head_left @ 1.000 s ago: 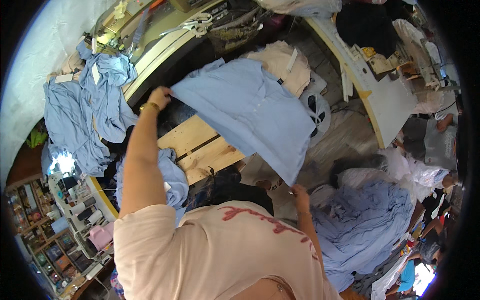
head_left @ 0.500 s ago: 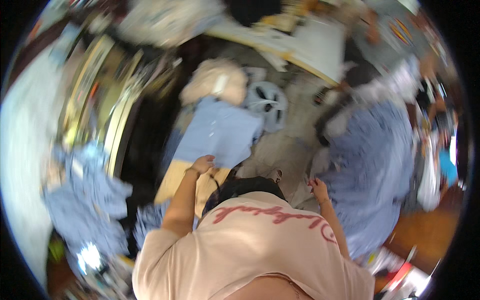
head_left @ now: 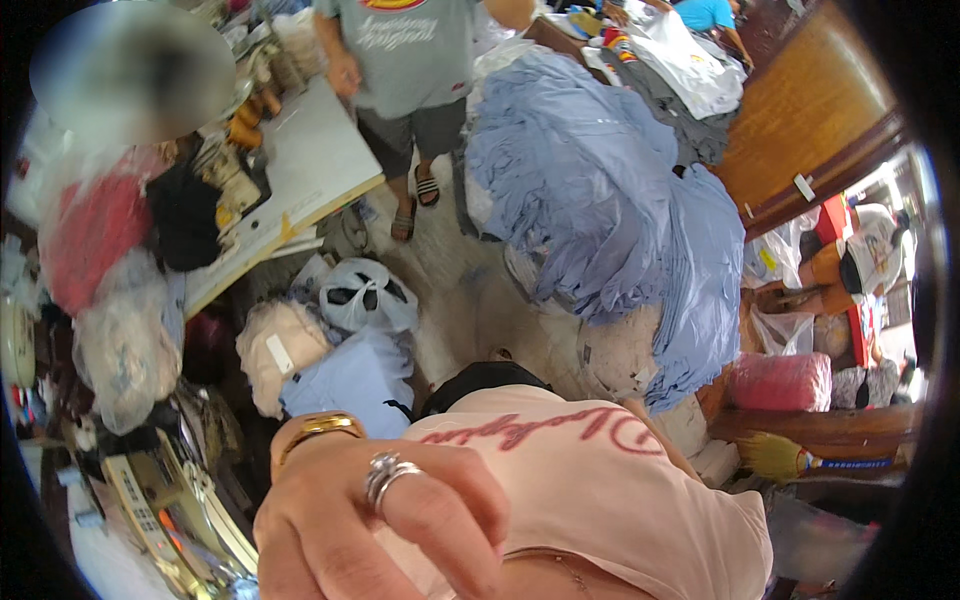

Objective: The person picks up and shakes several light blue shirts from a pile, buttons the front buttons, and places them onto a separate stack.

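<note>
1. The left hand (head_left: 340, 495) was raised close to the camera, knuckles up and fingers bent, with a gold bracelet (head_left: 325, 426) around its wrist and silver rings (head_left: 388, 480) on 1 finger.
2. I could not tell whether its grip was apart or together, as the fingertips were partly hidden.
3. The right hand was out of sight, so I could not tell the state of that grip.
4. A light blue shirt (head_left: 350, 385) lay just past the left wrist, partly covered by it from this view.
5. Beside that shirt, to its left, sat a beige bundle (head_left: 265, 375) with a white tag (head_left: 279, 352); a pale plastic bag (head_left: 395, 312) with dark patches was just behind.
6. A big heap of blue clothes (head_left: 570, 170) rose on the far right side of the floor (head_left: 465, 310).
7. A person in a grey shirt (head_left: 410, 65) stood near a white-topped bench (head_left: 315, 150).
8. A broom (head_left: 775, 457) and a pink bundle (head_left: 780, 382) were well off to the right.
</note>
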Demonstrator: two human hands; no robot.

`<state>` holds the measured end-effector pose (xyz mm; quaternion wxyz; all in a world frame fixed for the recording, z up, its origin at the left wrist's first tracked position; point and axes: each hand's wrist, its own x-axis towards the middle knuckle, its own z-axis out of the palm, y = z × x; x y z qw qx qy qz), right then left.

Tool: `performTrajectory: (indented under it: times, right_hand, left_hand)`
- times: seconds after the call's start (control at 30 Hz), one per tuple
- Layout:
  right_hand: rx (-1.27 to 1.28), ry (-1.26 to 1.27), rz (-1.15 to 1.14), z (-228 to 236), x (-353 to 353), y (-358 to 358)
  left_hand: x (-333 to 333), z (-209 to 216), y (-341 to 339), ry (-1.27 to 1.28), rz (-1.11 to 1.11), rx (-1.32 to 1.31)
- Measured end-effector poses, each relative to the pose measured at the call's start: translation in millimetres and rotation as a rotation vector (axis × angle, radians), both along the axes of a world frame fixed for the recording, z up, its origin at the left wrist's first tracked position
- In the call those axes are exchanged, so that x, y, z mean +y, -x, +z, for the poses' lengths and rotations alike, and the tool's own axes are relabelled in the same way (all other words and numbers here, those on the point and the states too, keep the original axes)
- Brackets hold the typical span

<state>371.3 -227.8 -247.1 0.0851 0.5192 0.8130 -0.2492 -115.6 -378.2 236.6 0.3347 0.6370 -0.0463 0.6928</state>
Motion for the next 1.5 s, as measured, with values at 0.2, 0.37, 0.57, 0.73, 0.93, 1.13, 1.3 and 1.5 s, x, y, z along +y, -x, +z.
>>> performTrajectory:
  times: [0.2, 0.37, 0.57, 0.73, 0.93, 1.13, 1.3, 1.5]
  right_hand:
    - [-0.327, 0.330, 0.211, 84.6, 44.6, 100.2]
    - [0.090, 0.045, -0.276, 36.1, 109.3, 79.4]
    - [0.137, -0.275, -0.592, 48.7, 128.8, 89.8]
    - [0.406, -0.283, -0.832, 49.8, 155.6, 80.1]
    - [1.346, 0.215, -1.193, 72.3, 273.2, 93.1]
    - [1.459, 0.613, -1.258, 94.0, 340.7, 116.2]
    - [1.330, 0.866, -1.200, 101.5, 391.5, 90.7]
    - [1.726, 0.625, -0.894, 308.9, 439.0, 49.6]
  left_hand:
    - [70.7, 2.3, -28.8, 0.047, -0.359, 0.005]
    - [97.2, 6.4, -41.4, 0.220, -0.570, 0.072]
    - [134.3, -38.6, -8.9, 0.485, 0.045, 0.206]
    - [152.7, -101.7, -11.4, 1.006, 0.272, -0.171]
    - [186.4, -112.0, -46.9, 1.009, 0.145, 0.018]
    - [259.3, -119.9, -114.7, 1.059, -0.002, 0.153]
    - [311.4, -145.0, -159.1, 1.209, 0.038, 0.166]
    - [357.4, -184.9, -196.5, 1.312, 0.126, 0.134]
